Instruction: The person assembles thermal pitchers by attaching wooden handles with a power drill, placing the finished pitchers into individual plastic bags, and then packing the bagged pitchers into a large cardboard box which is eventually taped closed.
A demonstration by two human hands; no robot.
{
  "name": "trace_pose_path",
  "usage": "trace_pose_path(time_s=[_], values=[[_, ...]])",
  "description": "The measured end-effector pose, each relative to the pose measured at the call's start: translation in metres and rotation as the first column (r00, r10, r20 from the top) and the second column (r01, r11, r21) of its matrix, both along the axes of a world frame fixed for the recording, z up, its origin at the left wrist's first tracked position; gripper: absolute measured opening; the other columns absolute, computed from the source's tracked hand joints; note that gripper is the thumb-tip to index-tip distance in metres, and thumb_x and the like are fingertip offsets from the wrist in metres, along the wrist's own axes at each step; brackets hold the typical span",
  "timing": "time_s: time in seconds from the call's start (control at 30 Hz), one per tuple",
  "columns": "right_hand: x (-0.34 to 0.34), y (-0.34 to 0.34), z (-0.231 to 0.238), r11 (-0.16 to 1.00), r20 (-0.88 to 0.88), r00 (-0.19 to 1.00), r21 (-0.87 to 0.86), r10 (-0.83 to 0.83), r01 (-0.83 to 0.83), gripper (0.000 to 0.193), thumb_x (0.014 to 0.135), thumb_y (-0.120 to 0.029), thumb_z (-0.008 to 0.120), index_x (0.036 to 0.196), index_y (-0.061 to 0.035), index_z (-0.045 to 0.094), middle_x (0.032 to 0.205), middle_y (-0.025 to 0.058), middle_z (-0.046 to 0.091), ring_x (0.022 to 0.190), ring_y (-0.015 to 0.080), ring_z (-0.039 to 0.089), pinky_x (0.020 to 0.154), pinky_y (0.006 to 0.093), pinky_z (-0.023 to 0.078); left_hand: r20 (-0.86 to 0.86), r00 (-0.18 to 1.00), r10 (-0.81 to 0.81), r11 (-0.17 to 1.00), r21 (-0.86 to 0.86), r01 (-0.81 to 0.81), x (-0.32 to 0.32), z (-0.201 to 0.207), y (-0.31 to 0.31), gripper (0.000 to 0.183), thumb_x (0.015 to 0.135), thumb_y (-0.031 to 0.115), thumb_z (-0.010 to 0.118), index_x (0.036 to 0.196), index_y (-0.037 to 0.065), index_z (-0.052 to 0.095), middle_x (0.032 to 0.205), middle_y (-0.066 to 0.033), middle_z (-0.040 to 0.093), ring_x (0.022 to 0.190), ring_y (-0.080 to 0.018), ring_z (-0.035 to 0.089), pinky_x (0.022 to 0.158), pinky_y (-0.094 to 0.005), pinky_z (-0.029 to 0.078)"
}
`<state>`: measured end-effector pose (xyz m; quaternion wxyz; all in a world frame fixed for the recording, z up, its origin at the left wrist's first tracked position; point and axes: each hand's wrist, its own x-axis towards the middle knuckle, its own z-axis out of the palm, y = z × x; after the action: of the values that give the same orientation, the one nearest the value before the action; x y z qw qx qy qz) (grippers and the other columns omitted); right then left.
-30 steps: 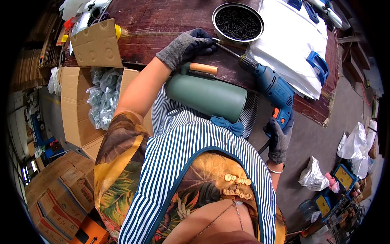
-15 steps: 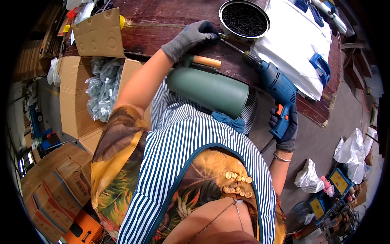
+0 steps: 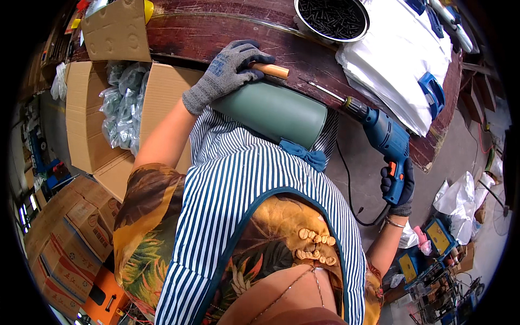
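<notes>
A smooth dark-green cylinder [image 3: 276, 112] lies across my lap at the table's edge, with a wooden handle [image 3: 273, 70] along its far side. My left hand [image 3: 230, 67], in a grey glove with dark fingertips, is closed around the left end of that handle, where it meets the cylinder. What joins the two is hidden under my fingers. A blue electric drill [image 3: 385, 135] is gripped by my right hand [image 3: 403, 181], also gloved. Its long driver bit points up and left toward the handle's free end, apart from it.
A round tin [image 3: 331, 38] of black screws stands on the dark red table [image 3: 206, 38], beside white sheets [image 3: 398, 70] and a blue tool [image 3: 431, 95]. At left, an open cardboard box [image 3: 81, 116] holds bagged parts. The drill's black cord [image 3: 349, 197] hangs at my right.
My left hand has left the drill bit's tip and come down onto the wooden handle, closing on it. The drill has moved slightly right and down in my right hand.
</notes>
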<state>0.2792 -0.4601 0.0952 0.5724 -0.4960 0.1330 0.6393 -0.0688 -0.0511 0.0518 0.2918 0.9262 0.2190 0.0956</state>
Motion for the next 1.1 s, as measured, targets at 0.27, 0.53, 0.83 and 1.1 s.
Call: trace_pose_path(time_s=[0.27, 0.53, 0.83, 1.1], values=[[0.003, 0.03, 0.009, 0.997, 0.057, 0.996, -0.052, 0.063, -0.06, 0.061, 0.099, -0.055, 0.044, 0.125, -0.0004, 0.053, 0.088, 0.0181, 0.064, 0.055, 0.0188, 0.059, 0.05, 0.0266, 0.051, -0.015, 1.0, 0.016, 0.996, -0.088, -0.017, -0.001, 0.001, -0.002, 0.045, 0.081, 0.023, 0.072, 0.125, 0.016, 0.066, 0.122, -0.0084, 0.063, 0.131, -0.0296, 0.047, 0.11, -0.044, 0.038], [-0.016, 0.06, 0.022, 0.995, 0.019, 0.996, -0.054, 0.087, -0.086, 0.063, 0.099, -0.056, 0.042, 0.125, 0.0006, 0.053, 0.088, 0.0166, 0.063, 0.059, 0.0181, 0.059, 0.051, 0.0281, 0.051, 0.018, 1.0, -0.01, 0.993, -0.118, 0.012, -0.001, 0.009, -0.002, 0.044, 0.081, 0.022, 0.073, 0.124, 0.015, 0.066, 0.124, -0.0073, 0.063, 0.131, -0.0291, 0.047, 0.11, -0.0426, 0.038], [-0.028, 0.085, 0.018, 0.978, 0.101, 0.981, -0.145, 0.167, -0.152, 0.067, 0.096, -0.058, 0.048, 0.124, 0.0026, 0.053, 0.092, 0.0175, 0.065, 0.061, 0.0185, 0.058, 0.055, 0.0297, 0.051, 0.215, 0.954, 0.21, 0.59, -0.806, 0.052, -0.001, 0.018, 0.001, 0.057, 0.087, 0.014, 0.069, 0.139, 0.002, 0.05, 0.142, -0.012, 0.052, 0.136, -0.0243, 0.044, 0.115, -0.0392, 0.031], [-0.019, 0.08, 0.013, 0.974, 0.079, 0.971, -0.039, 0.226, -0.223, 0.064, 0.095, -0.056, 0.054, 0.121, 0.0021, 0.052, 0.082, 0.0131, 0.06, 0.061, 0.0156, 0.055, 0.055, 0.0242, 0.046, 0.245, 0.968, 0.059, 0.656, -0.74, 0.147, 0.001, 0.015, 0.006, 0.059, 0.085, 0.008, 0.061, 0.141, -0.001, 0.043, 0.145, -0.0148, 0.048, 0.136, -0.0257, 0.045, 0.116, -0.0393, 0.031]])
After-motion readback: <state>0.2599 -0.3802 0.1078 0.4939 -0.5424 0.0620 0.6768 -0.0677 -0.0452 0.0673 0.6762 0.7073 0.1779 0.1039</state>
